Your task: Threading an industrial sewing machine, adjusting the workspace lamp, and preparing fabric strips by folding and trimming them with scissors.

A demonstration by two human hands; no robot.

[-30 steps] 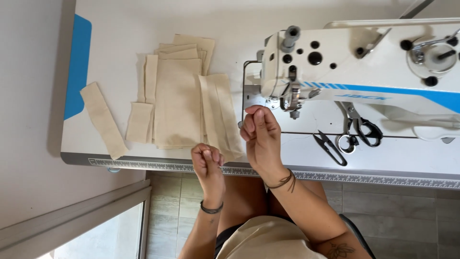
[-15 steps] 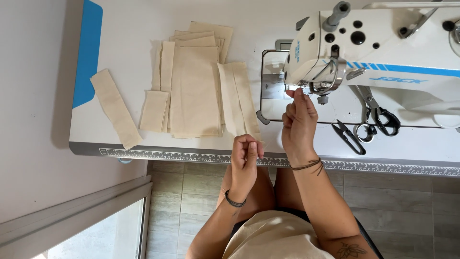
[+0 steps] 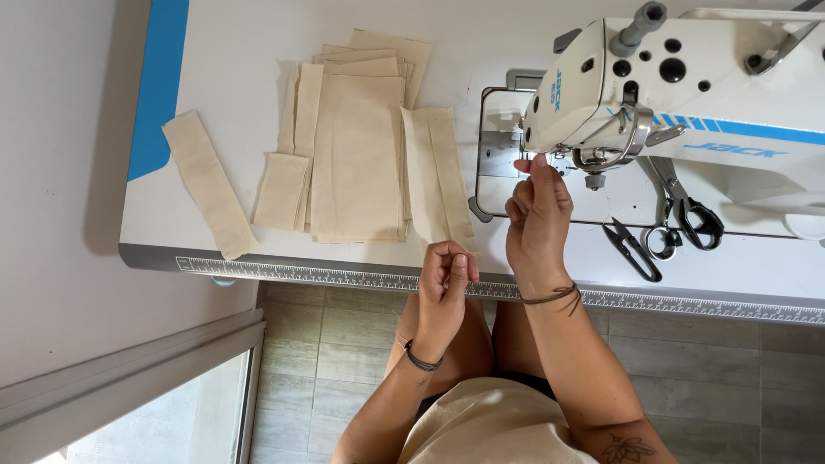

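1. While the right hand point(image 3: 538, 215) is raised to the needle area of the sewing machine point(image 3: 687, 94), its fingertips are pinched together; whether thread is held cannot be told.
2. The left hand point(image 3: 445, 288) is curled shut at the table edge point(image 3: 344, 277).
3. Beige cloth pieces point(image 3: 357, 155) are stacked left of the machine.
4. Scissors point(image 3: 679, 219) and snips point(image 3: 632, 249) are laid at its right.

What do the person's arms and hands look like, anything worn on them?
Both arms are bare, with no sleeves or gloves. The left hand has a dark band around its wrist. The right hand has thin dark cords looped around its wrist, and a flower-like tattoo shows further up that forearm, near the elbow. No rings are visible.
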